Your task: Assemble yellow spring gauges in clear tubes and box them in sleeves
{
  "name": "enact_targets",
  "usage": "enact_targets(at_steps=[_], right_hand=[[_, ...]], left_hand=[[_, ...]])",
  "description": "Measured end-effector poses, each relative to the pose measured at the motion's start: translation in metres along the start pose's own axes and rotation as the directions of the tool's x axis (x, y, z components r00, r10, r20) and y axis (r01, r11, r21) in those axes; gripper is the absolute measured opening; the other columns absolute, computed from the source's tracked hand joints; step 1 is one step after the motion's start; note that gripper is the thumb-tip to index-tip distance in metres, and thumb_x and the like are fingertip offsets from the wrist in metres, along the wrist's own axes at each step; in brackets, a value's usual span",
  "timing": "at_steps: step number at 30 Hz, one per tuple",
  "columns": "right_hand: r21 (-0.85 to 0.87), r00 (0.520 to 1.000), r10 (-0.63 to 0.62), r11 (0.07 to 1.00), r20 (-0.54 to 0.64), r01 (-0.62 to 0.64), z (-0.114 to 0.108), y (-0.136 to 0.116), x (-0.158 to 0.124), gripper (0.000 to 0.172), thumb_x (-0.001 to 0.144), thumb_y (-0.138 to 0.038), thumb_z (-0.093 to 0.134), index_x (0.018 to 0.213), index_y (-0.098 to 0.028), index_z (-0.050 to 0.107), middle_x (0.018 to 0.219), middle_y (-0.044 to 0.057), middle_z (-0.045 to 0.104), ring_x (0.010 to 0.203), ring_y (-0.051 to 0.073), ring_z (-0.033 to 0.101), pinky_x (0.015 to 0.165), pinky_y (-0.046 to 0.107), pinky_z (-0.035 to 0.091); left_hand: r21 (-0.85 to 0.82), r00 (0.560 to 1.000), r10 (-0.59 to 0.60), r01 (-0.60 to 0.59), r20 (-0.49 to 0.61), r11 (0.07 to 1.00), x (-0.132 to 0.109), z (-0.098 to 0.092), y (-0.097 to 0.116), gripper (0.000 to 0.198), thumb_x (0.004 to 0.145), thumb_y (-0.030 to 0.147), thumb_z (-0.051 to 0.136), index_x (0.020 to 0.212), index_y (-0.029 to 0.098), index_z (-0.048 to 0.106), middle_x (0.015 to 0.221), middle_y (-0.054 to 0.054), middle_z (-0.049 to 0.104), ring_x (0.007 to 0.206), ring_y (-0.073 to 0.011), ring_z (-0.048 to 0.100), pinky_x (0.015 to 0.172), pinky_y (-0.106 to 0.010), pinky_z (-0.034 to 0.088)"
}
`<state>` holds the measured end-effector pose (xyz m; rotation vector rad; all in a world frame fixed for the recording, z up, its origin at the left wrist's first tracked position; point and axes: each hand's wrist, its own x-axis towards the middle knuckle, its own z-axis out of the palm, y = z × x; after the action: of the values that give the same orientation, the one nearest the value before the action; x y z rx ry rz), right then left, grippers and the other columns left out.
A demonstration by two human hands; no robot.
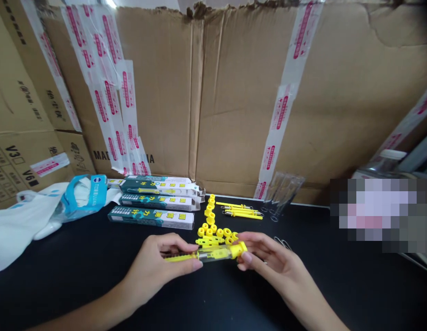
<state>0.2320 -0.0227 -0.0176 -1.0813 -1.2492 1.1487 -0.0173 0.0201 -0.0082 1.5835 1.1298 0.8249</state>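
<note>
A clear tubular spring scale (215,253) with yellow parts inside lies nearly level above the black table. My left hand (165,264) is closed around its left part, thumb and fingers pinching the tube. At the right end sits a yellow cap (238,249), which my right hand (268,257) grips between thumb and fingers. Just behind the tube are several small yellow caps (209,231) and flat yellow pieces (208,241). Wire hooks (282,242) lie by my right hand, partly hidden behind it.
Printed boxes (151,218) are stacked at the back left, beside a blue-and-white plastic packet (85,195). Yellow rods with springs (242,211) and clear tubes (282,195) lie further back. Cardboard (234,101) walls the rear; a capped bottle (389,161) stands at right, near a blurred-out patch.
</note>
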Motion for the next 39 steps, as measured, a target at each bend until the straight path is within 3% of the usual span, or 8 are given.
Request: enact_targets(at_steps=[6, 11, 17, 25, 33, 36, 39], right_hand=[[-0.016, 0.999, 0.025, 1.000, 0.037, -0.024, 0.002, 0.005, -0.003, 0.027, 0.077, -0.041, 0.082, 0.093, -0.022, 0.074, 0.080, 0.002, 0.075, 0.066, 0.015, 0.070, 0.069, 0.027, 0.059], [-0.015, 0.998, 0.052, 0.999, 0.047, -0.051, -0.002, 0.008, -0.003, 0.024, 0.078, -0.038, 0.082, 0.093, -0.021, 0.074, 0.077, 0.002, 0.076, 0.066, 0.015, 0.070, 0.066, 0.025, 0.059], [-0.033, 0.998, -0.044, 0.998, 0.051, 0.045, -0.003, 0.018, -0.006, 0.017, 0.080, -0.031, 0.081, 0.095, -0.026, 0.075, 0.094, 0.003, 0.077, 0.080, 0.017, 0.072, 0.073, 0.025, 0.060], [-0.216, 0.991, -0.038, 0.974, 0.128, 0.065, -0.002, 0.017, -0.009, 0.022, 0.082, -0.030, 0.080, 0.102, -0.029, 0.070, 0.100, 0.000, 0.078, 0.083, 0.018, 0.076, 0.076, 0.023, 0.063], [-0.466, 0.977, -0.191, 0.859, 0.097, 0.214, -0.004, 0.016, -0.011, 0.019, 0.086, -0.039, 0.074, 0.103, -0.030, 0.072, 0.095, -0.002, 0.079, 0.078, 0.017, 0.076, 0.075, 0.021, 0.060], [-0.511, 0.949, -0.300, 0.804, 0.092, 0.304, -0.006, 0.012, -0.012, 0.027, 0.089, -0.041, 0.071, 0.114, -0.033, 0.070, 0.098, -0.003, 0.079, 0.079, 0.016, 0.076, 0.076, 0.020, 0.060], [-0.571, 0.927, -0.370, 0.750, 0.057, 0.335, -0.012, 0.009, -0.011, 0.026, 0.100, -0.041, 0.052, 0.123, -0.034, 0.064, 0.102, -0.002, 0.078, 0.082, 0.014, 0.075, 0.076, 0.021, 0.059]], left_hand=[[0.116, 0.994, 0.096, -0.090, -0.045, 0.989, -0.005, 0.001, -0.001, 0.021, 0.063, 0.036, 0.086, 0.076, 0.021, 0.081, 0.079, -0.005, 0.076, 0.075, -0.0230, 0.068, 0.070, -0.031, 0.052], [0.169, 0.996, 0.074, -0.066, -0.041, 0.983, -0.005, 0.001, -0.004, 0.022, 0.064, 0.038, 0.085, 0.078, 0.022, 0.081, 0.079, -0.004, 0.076, 0.072, -0.0213, 0.065, 0.065, -0.029, 0.047], [0.106, 1.000, 0.012, -0.012, 0.000, 0.994, -0.004, 0.003, -0.003, 0.023, 0.065, 0.039, 0.084, 0.078, 0.020, 0.079, 0.083, -0.003, 0.079, 0.071, -0.0198, 0.067, 0.065, -0.027, 0.048], [0.144, 0.999, 0.015, -0.021, 0.045, 0.989, -0.004, 0.003, -0.002, 0.024, 0.066, 0.037, 0.082, 0.081, 0.019, 0.080, 0.078, -0.002, 0.078, 0.069, -0.0186, 0.068, 0.064, -0.025, 0.049], [0.052, 0.995, -0.047, 0.042, 0.088, 0.998, -0.001, 0.002, -0.002, 0.026, 0.068, 0.040, 0.082, 0.081, 0.018, 0.077, 0.085, -0.004, 0.080, 0.075, -0.0200, 0.072, 0.069, -0.026, 0.052], [0.009, 0.993, -0.067, 0.067, 0.095, 0.998, -0.001, 0.002, -0.002, 0.027, 0.068, 0.041, 0.082, 0.081, 0.018, 0.076, 0.085, -0.004, 0.080, 0.075, -0.0201, 0.072, 0.069, -0.027, 0.053], [0.011, 0.994, -0.072, 0.071, 0.085, 0.997, -0.001, 0.002, -0.002, 0.028, 0.069, 0.042, 0.082, 0.082, 0.018, 0.076, 0.081, -0.003, 0.079, 0.073, -0.0195, 0.071, 0.067, -0.027, 0.053]])
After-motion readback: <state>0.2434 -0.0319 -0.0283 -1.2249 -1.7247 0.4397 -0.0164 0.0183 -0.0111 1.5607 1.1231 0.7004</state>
